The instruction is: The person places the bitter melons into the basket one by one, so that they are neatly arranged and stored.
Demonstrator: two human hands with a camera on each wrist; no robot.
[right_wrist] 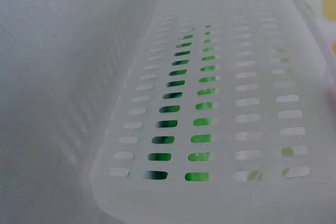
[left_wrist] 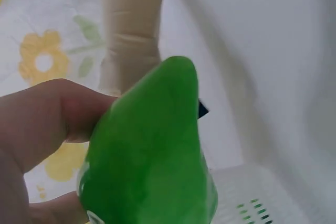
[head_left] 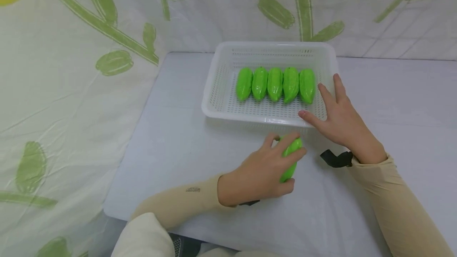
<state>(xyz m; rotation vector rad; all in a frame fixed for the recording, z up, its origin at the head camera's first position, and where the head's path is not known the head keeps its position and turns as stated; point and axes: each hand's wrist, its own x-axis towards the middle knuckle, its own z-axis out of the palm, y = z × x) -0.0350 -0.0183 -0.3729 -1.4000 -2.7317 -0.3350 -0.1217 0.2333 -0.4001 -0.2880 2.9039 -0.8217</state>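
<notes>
My left hand [head_left: 258, 169] grips a glossy green, ridged fruit-like piece [head_left: 289, 162], fingers on its far side and thumb at the near end. It is held in front of the white perforated basket [head_left: 235, 116]. In the left wrist view the same green piece [left_wrist: 152, 150] shows a tapered, blunt tip. My right hand [head_left: 339, 122] rests at the basket's front right corner, fingers spread and fairly straight, thumb over the front rim. Inside the basket, several similar green pieces [head_left: 275, 84] lie side by side in a row, tips toward me.
The basket stands on a white-covered table [head_left: 171, 138], near its back edge. Behind and to the left hangs a pale sheet [head_left: 64, 118] with a green leaf pattern. A black strap [head_left: 337, 158] sticks out from my right wrist, below the basket corner.
</notes>
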